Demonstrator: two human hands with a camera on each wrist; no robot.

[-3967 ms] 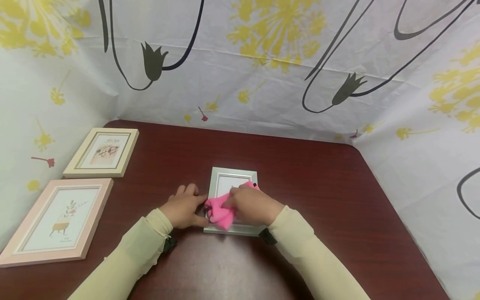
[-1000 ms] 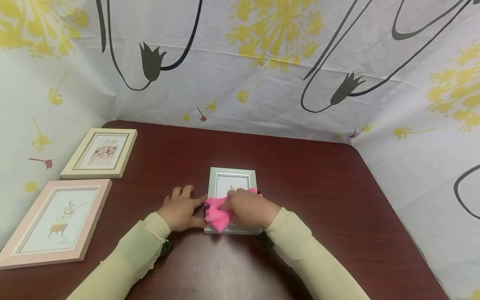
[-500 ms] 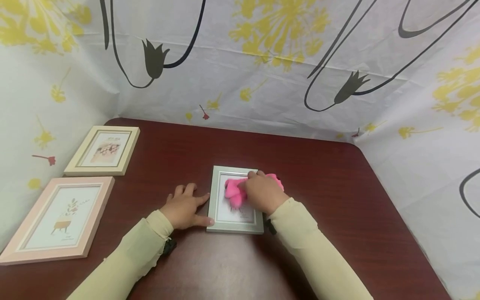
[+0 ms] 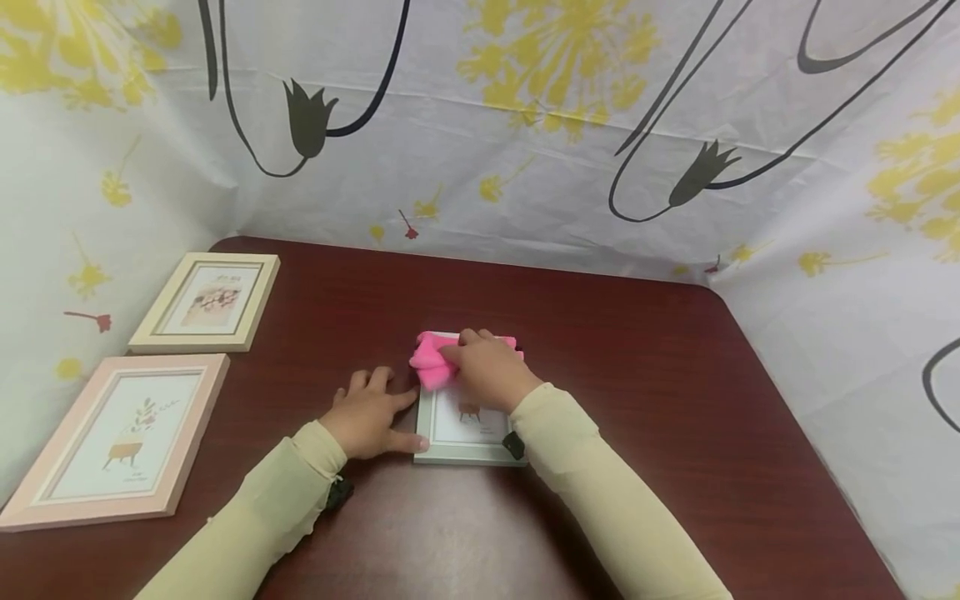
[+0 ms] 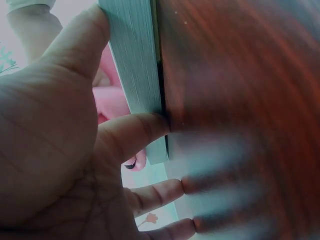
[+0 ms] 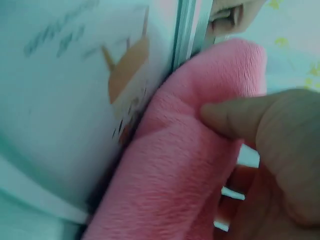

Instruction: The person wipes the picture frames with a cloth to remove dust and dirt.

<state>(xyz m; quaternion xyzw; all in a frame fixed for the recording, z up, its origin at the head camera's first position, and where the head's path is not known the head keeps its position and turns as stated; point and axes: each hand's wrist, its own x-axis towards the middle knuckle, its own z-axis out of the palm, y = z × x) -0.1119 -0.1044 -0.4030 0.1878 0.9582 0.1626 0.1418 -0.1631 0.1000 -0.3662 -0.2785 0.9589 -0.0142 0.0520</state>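
A pale green picture frame (image 4: 468, 454) lies flat on the table in the head view, with a small plant-stand print behind its pane. My right hand (image 4: 489, 367) grips a bunched pink cloth (image 4: 433, 363) and presses it over the frame's far end, hiding that edge. In the right wrist view, the thumb pinches into the fluffy cloth (image 6: 175, 135) against the pane. My left hand (image 4: 369, 417) rests at the frame's left side, fingers spread. Its thumb lies on the frame's near left corner, and its forefinger touches the left edge (image 5: 137, 65), as the left wrist view shows.
Two more picture frames lie at the table's left: a cream one (image 4: 247, 321) farther back and a larger pink one (image 4: 198, 417) nearer. The dark red table (image 4: 637, 400) is bounded by a floral white sheet (image 4: 450, 125) at the back and sides.
Between half a second ago and now, my right hand has moved the pink cloth leftward and away from me, to the frame's far end. My left hand stays at the left edge.
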